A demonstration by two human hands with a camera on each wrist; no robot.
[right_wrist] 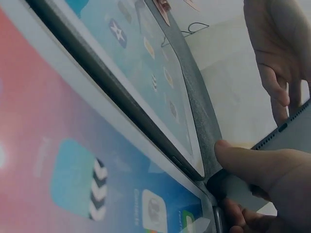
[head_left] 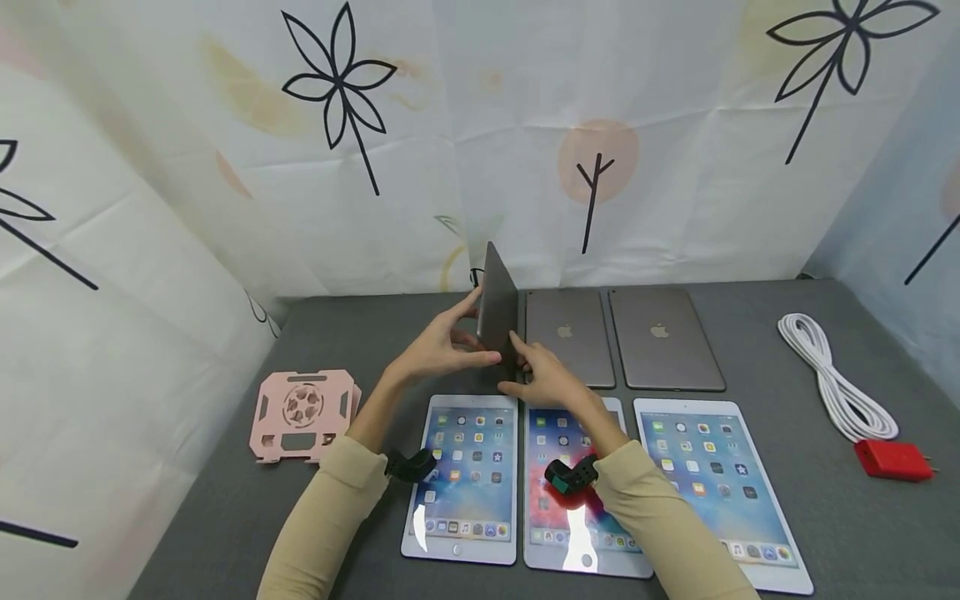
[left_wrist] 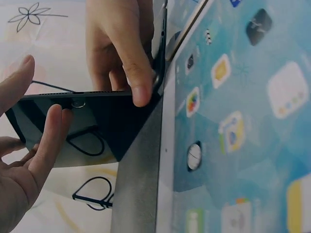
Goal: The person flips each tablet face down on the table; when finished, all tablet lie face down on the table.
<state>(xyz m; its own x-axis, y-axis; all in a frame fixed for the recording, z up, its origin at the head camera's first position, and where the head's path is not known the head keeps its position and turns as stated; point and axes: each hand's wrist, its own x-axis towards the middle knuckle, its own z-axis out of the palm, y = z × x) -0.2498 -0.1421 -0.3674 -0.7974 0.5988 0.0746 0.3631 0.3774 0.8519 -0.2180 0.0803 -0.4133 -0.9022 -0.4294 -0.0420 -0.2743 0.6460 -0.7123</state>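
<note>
A grey tablet (head_left: 498, 312) stands on edge between my hands, its dark screen (left_wrist: 104, 131) towards the left and its grey back towards the right. Speaker holes run along its near edge. My right hand (head_left: 551, 375) pinches the tablet's lower near corner, with the thumb (left_wrist: 140, 87) over the edge and the fingers behind. My left hand (head_left: 442, 346) is on the screen side. Its fingers (left_wrist: 51, 128) are fairly straight near the round home button, and its thumb stretches towards the near edge.
Two grey tablets lie face down at right, the nearer one (head_left: 566, 354) beside the standing one. In front are three lit white tablets: left (head_left: 457, 550), middle (head_left: 540, 558), right (head_left: 787, 575). A pink slotted stand (head_left: 273, 417) is at left; a white cable (head_left: 836, 383) and red plug (head_left: 896, 460) lie right.
</note>
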